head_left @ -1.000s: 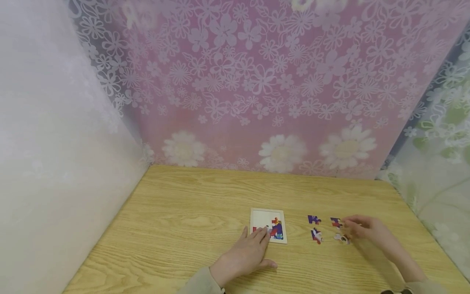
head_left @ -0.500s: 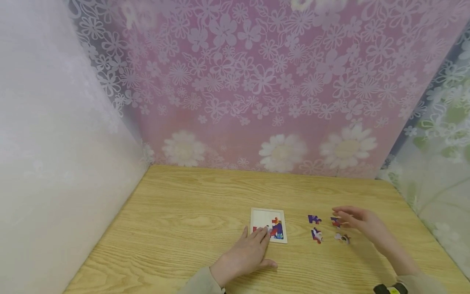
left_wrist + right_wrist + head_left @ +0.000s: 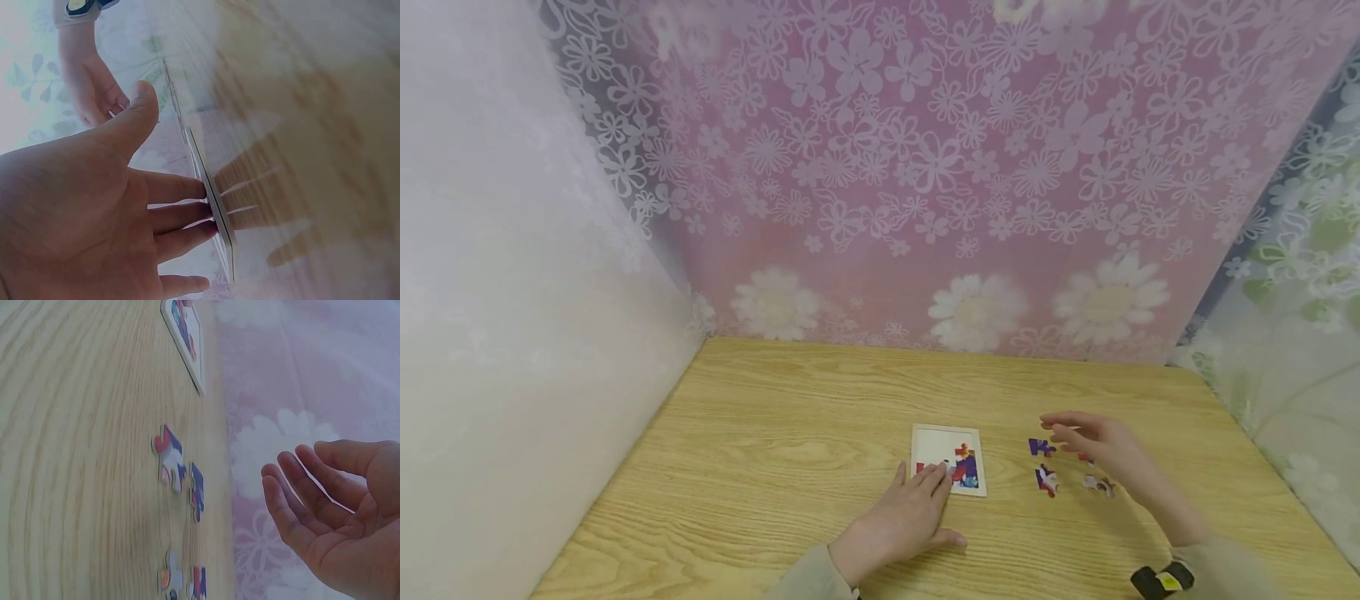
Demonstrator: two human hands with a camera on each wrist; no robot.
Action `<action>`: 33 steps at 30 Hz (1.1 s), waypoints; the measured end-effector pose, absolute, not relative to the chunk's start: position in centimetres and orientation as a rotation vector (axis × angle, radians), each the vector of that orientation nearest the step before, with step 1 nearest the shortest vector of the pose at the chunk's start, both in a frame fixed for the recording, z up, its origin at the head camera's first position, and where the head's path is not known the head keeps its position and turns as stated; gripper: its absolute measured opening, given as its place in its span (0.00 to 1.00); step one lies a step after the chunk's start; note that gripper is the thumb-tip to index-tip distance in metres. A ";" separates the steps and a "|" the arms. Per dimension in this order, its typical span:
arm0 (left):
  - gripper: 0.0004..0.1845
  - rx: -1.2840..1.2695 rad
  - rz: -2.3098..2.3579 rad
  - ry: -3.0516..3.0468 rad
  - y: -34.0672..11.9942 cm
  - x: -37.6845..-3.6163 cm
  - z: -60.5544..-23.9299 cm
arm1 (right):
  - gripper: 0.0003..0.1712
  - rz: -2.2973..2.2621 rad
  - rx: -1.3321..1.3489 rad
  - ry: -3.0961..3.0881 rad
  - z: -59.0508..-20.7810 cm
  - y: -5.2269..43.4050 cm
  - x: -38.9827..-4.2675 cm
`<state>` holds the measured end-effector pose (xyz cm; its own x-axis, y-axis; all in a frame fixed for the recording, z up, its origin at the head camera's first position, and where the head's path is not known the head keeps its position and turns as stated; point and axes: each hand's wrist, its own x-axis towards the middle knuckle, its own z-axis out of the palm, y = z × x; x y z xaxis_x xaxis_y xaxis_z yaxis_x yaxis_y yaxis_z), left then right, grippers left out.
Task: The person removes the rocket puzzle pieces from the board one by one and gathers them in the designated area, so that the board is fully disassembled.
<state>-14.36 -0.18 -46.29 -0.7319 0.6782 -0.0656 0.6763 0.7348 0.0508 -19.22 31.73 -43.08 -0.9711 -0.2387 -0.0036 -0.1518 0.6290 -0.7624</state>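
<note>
Head: R hand [image 3: 1093,442] over puzzle pcs [image 3: 1041,447]

This looks like a small tabletop corner set up in a home, screened off on all sides rather than a workshop or office. A light wooden table [image 3: 790,467] with clear grain fills the lower view. Behind it hangs a pink sheet [image 3: 925,183] printed with white lace-like flowers and a row of large daisies along its lower edge. A plain whitish panel [image 3: 512,333] closes the left side, and a green floral sheet [image 3: 1300,333] closes the right. On the table lie a child's jigsaw tray [image 3: 948,461] and loose puzzle pieces [image 3: 1047,479], which suit a domestic play or pastime setting.
</note>
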 end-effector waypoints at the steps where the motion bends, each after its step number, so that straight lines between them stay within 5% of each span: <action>1: 0.45 1.116 0.035 2.851 -0.2 -14.4 -46.3 | 0.21 -1.271 -0.343 2.747 -43.1 31.4 -19.3; 33: 0.46 1.070 0.044 2.847 -0.1 -14.4 -46.5 | 0.15 -1.119 -0.529 2.824 -46.7 24.3 -21.3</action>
<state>-14.42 -0.07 -46.54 -0.7481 0.6584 -0.0834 0.6555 0.7526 0.0621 -21.29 24.25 -46.65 -0.9395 -0.3350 0.0714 -0.2930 0.6779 -0.6743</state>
